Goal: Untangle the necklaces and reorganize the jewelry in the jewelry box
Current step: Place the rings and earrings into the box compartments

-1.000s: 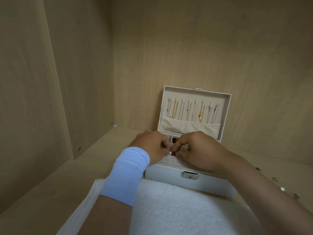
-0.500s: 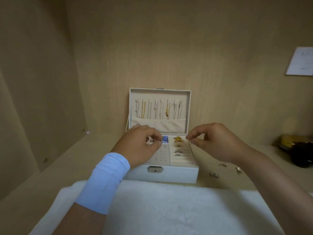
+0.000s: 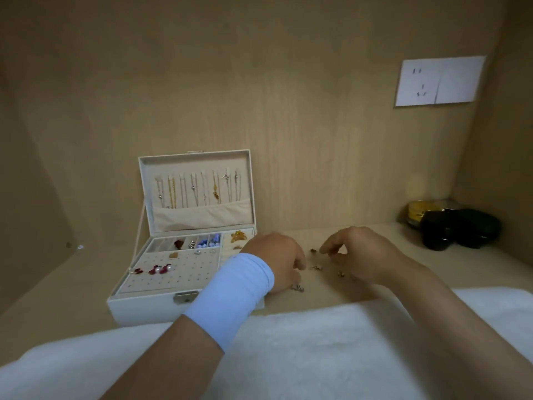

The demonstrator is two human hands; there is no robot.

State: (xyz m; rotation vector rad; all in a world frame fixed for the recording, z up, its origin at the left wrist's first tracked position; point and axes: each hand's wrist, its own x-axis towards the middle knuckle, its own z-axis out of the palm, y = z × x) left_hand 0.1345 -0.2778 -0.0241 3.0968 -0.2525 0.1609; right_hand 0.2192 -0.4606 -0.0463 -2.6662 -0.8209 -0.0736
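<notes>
**While Both Hands Are Working Over Loose Pieces, the Box Is Standing Open to Their Left**

While the jewelry box (image 3: 144,310) is standing open at lower left of centre, with necklaces (image 3: 199,186) hanging in separate straight lines inside its raised lid, both hands are reaching to the shelf (image 3: 72,284) just right of it. Several small loose pieces (image 3: 317,267) are lying scattered between the hands.

The right hand (image 3: 360,252) is bringing thumb and forefinger close together beside the uppermost piece (image 3: 313,250), tips pointing left. Whether it is pinching anything cannot be told. The left hand (image 3: 277,258), above a pale blue wristband (image 3: 230,295), is curling its fingers down at the shelf, with another piece (image 3: 298,288) lying just below it. Its fingertips are hidden, so its hold cannot be told.

In my judgement the left hand is sitting nearer the box, which is lying left of every loose piece. The pieces are showing too small to identify, and the left wrist is hiding the box's right-hand compartments.
</notes>
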